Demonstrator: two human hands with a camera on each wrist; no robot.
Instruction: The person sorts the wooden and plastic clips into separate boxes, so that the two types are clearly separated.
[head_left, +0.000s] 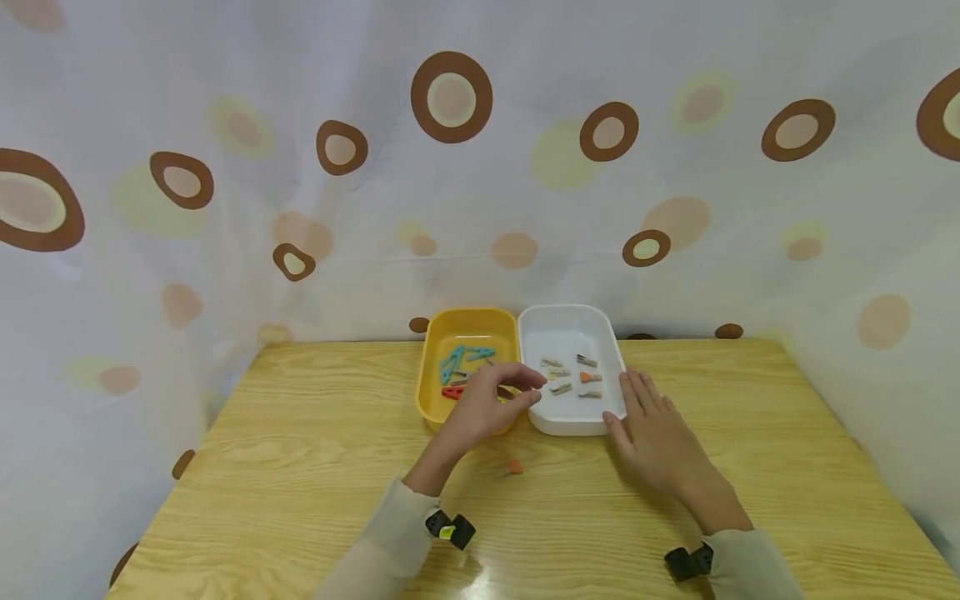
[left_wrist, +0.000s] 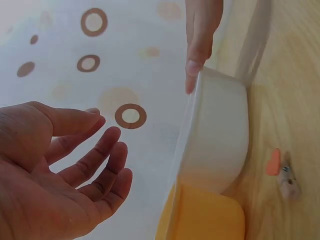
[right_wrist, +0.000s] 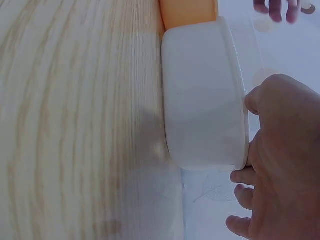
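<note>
Above the front right of the yellow tray [head_left: 429, 408], my left hand [head_left: 483, 408] hovers with loosely bent fingers. In the left wrist view, nothing shows between the thumb and fingers of that left hand [left_wrist: 65, 165]. My right hand [head_left: 660, 442] rests its thumb and fairly straight fingers on the front right rim of the white tray [head_left: 570, 427]. Several small wooden clothespins [head_left: 561, 388] lie spread inside the white tray, one with an orange piece. The yellow tray holds teal clothespins [head_left: 452, 364] and a red clothespin [head_left: 452, 392], partly hidden by my left hand.
On the table [head_left: 315, 450], in front of the trays, lies a wooden clothespin with an orange piece [head_left: 514, 467]. Both trays stand side by side at the table's back edge. Behind them hangs a pale curtain [head_left: 390, 208] with brown ring patterns.
</note>
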